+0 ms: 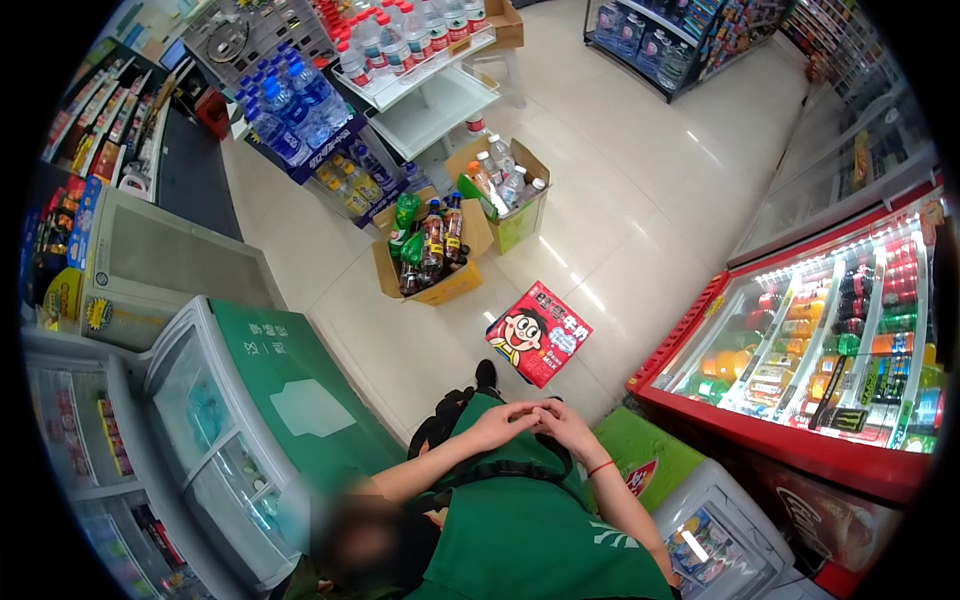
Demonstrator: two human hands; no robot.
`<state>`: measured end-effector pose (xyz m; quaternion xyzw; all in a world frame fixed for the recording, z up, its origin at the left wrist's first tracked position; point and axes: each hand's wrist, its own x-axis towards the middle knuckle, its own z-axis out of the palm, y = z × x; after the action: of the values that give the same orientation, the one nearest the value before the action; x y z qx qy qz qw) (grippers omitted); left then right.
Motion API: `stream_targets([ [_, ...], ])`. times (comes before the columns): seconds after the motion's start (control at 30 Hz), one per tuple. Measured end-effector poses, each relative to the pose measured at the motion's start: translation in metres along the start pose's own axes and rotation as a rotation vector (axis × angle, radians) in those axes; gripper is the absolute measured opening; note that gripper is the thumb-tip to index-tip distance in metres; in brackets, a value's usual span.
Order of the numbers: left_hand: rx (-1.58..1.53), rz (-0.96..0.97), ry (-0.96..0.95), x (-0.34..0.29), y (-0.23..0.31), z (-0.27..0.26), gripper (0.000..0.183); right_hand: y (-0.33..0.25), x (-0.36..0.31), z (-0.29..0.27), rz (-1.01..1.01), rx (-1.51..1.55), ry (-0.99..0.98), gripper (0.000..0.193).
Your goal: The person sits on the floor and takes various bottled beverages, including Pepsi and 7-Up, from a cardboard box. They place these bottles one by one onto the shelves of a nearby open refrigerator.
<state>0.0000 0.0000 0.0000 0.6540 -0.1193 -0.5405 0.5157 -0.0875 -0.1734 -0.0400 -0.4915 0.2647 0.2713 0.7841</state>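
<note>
My left hand and my right hand meet at the fingers in front of my waist, over my green apron. Their fingers are bent in and pressed together; whether anything small is between them is hidden. A red cord circles my right wrist. Just beyond my hands, on the floor by my dark shoe, lies a red carton printed with a cartoon figure. Neither hand touches it.
Open cardboard boxes of bottles stand ahead, beside stacked water bottles and a white shelf. Chest freezers flank me on the left. At right are a red-framed drinks cooler and a green-lidded freezer.
</note>
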Motion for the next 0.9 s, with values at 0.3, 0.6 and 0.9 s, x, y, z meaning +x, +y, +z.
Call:
stream_targets([
  [0.3, -0.025, 0.085, 0.179, 0.024, -0.006, -0.014, 0.038, -0.047, 0.03, -0.007, 0.06, -0.241, -0.019, 0.032],
  [0.6, -0.247, 0.226, 0.189, 0.054, 0.014, -0.118, 0.038, -0.144, 0.107, 0.056, 0.09, -0.448, 0.106, 0.033],
  [0.9, -0.415, 0.185, 0.251, 0.053, 0.025, -0.207, 0.037, -0.194, 0.18, 0.108, 0.086, -0.54, 0.008, 0.035],
])
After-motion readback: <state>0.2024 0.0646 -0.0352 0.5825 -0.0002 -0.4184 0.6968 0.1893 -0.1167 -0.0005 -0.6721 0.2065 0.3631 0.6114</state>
